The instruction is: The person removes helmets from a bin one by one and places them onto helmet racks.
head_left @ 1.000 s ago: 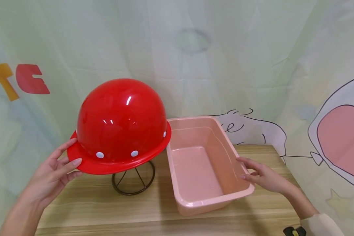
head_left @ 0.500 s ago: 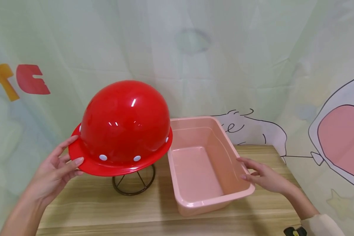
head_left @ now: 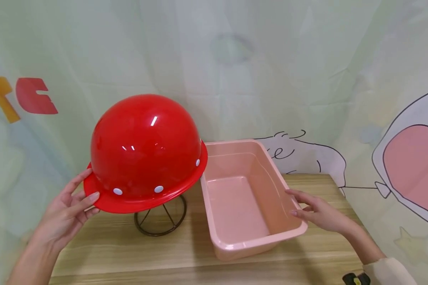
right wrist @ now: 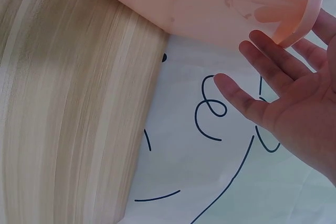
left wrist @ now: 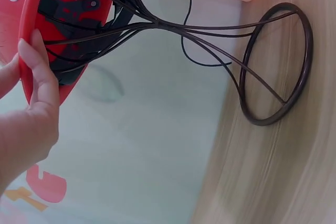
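A glossy red hard hat (head_left: 146,146) with white round studs sits over a dark wire stand (left wrist: 156,23), brim towards the left. My left hand (head_left: 64,213) pinches the brim between thumb and fingers. In the left wrist view, dark straps and padding show inside the hat's shell, and the stand's wires spread up into it. To the right is a pink plastic basin (head_left: 253,241), with nothing seen inside. My right hand (head_left: 319,211) grips its right rim; in the right wrist view several fingers (right wrist: 268,66) extend along the outside below the rim.
Both the basin and the stand's ring base stand on a wood-grain table (head_left: 157,261). A printed pale green curtain (head_left: 235,99) hangs close behind and at both sides. A thin black wire (left wrist: 189,51) curves behind the stand in the left wrist view.
The hard hat shifts slightly right and down, then back left, with my left hand on its brim throughout. My right hand and the basin stay where they were.
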The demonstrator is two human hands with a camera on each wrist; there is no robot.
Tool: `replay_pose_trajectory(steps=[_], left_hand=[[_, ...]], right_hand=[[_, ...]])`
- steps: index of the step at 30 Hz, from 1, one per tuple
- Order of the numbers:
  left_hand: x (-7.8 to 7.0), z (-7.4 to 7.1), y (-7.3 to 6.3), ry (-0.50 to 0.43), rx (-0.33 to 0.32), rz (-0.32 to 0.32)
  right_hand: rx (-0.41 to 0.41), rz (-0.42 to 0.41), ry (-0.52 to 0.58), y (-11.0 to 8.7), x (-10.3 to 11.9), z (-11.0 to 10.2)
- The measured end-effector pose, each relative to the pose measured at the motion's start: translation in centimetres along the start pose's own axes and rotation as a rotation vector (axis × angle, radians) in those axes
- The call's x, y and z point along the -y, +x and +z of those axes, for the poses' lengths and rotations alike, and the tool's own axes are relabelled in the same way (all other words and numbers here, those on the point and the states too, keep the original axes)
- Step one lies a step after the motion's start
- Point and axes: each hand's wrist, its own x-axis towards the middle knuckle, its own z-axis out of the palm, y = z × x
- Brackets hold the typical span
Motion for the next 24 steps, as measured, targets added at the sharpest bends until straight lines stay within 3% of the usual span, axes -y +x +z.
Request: replay_pose_trajectory(steps=[15, 24], left_hand=[[-0.59, -0.33, -0.28, 0.082, 0.076, 0.069], [-0.83, -0.38, -0.24, 0.090, 0.035, 0.051]], right_hand=[[-0.008, -0.027, -0.027, -0.17, 0.19, -0.21], [-0.008, 0.010, -0.039, -0.13, -0.09, -0.01]])
